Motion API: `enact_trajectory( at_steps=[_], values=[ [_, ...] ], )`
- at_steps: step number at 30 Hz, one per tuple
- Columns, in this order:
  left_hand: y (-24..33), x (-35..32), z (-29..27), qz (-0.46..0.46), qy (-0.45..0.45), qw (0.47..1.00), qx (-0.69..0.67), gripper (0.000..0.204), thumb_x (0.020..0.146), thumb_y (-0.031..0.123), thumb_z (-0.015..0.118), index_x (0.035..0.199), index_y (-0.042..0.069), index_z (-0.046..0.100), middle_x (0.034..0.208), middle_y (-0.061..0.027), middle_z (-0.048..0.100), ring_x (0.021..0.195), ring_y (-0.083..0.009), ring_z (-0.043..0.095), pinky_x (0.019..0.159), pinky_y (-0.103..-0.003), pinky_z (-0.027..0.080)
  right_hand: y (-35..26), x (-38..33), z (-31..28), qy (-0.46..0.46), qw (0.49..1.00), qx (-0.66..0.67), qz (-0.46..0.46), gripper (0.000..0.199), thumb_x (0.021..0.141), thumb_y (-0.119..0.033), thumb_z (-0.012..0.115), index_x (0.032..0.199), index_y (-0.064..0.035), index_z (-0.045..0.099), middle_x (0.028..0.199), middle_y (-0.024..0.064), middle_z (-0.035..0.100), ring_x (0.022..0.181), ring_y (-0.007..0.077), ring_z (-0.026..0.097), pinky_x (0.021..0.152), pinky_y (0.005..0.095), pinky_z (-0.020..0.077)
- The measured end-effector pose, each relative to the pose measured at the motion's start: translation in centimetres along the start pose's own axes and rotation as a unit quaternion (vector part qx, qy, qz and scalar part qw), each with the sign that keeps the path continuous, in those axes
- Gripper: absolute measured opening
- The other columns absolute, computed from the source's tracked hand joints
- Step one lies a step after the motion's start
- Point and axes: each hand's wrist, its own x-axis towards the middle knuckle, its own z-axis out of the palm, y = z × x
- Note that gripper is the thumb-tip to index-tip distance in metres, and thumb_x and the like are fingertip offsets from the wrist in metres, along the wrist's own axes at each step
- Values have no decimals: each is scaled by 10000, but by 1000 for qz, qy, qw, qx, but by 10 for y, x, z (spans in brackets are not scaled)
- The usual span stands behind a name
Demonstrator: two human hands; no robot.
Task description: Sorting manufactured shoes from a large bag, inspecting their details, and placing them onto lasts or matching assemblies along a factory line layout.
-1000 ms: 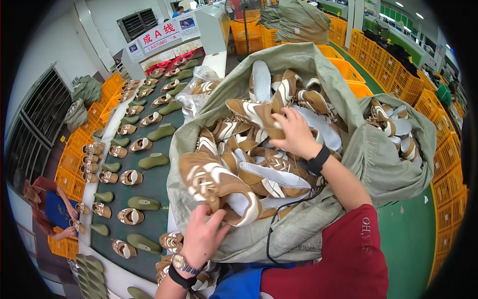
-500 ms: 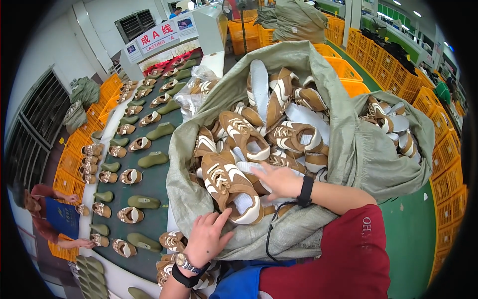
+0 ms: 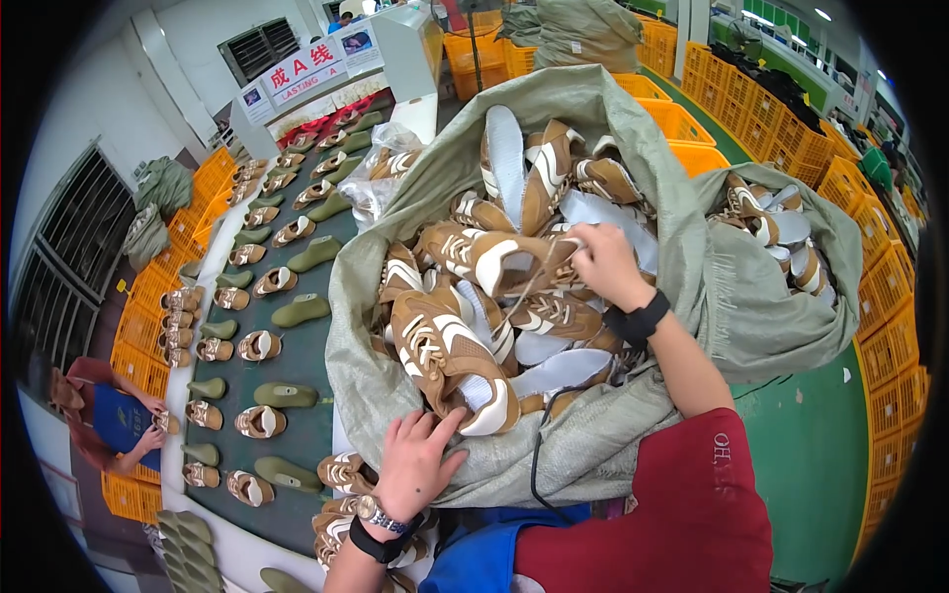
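Observation:
Brown and white sneakers point(image 3: 450, 341) fill a large grey-green woven sack point(image 3: 371, 296) in front of me. My right hand point(image 3: 611, 267) is closed over the pile, fingers pinching the edge of a brown sneaker point(image 3: 554, 265), partly hidden by the hand. Just left of that sits another sneaker with its white heel toward me. My left hand point(image 3: 423, 463) lies with fingers spread on the sack's near rim, its thumb beside the heel of the nearest sneaker. Pale insole-shaped pieces point(image 3: 506, 163) stick out among the shoes.
On the left a green conveyor point(image 3: 222, 455) carries rows of sneakers and olive shoe lasts point(image 3: 287, 395). A co-worker point(image 3: 109, 425) handles a shoe beyond it. Another sack point(image 3: 791, 326) of shoes stands right. Orange crates point(image 3: 885, 331) line the far right.
My right hand has lifted from the middle of the pile and moved up and right, its fingers closing on a sneaker. Shoes beneath it have shifted. My left hand stays near the rim.

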Motion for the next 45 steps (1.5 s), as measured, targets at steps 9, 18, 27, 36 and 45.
enact_trajectory(
  at_steps=[9, 18, 27, 36, 45],
  values=[
    [3, 14, -13, -38, 126, 990, -60, 282, 701, 128, 687, 933, 31, 559, 998, -191, 570, 1049, -386, 487, 884, -425, 398, -45, 19, -34, 166, 976, -4, -140, 279, 640, 15, 594, 876, -129, 637, 933, 60, 519, 928, 274, 487, 794, 376, 386],
    [-17, 31, 3, -37, 105, 990, -88, 491, 689, 49, 666, 1141, -1, 479, 1150, -198, 501, 1073, -371, 466, 916, -401, 387, -39, -17, 20, -373, 925, 17, -68, 217, 733, -190, 592, 911, -71, 633, 800, 135, 618, 761, 310, 594, 663, 382, 472],
    [23, 56, 57, 150, -20, 988, -36, 431, 691, 78, 623, 1102, 34, 499, 1055, -168, 533, 931, -314, 554, 794, -361, 464, -18, -15, 19, -393, 919, 34, -31, 191, 743, -219, 572, 845, -69, 632, 762, 143, 622, 735, 309, 601, 657, 401, 464],
    [14, 78, 65, -6, -171, 975, -140, 638, 773, 361, 630, 1234, -19, 404, 1132, -233, 513, 971, -376, 543, 852, -382, 438, -69, -64, -65, -553, 819, 12, -150, 290, 699, -298, 645, 835, -46, 598, 733, 166, 610, 717, 321, 607, 633, 404, 488],
    [19, 74, 80, 95, -139, 985, -26, 578, 787, 225, 573, 1296, 68, 347, 1003, -257, 550, 895, -378, 566, 804, -401, 450, -85, -96, -81, -601, 755, 143, -220, 286, 705, -243, 639, 936, -90, 571, 737, 151, 605, 708, 331, 599, 623, 431, 476]
  ],
)
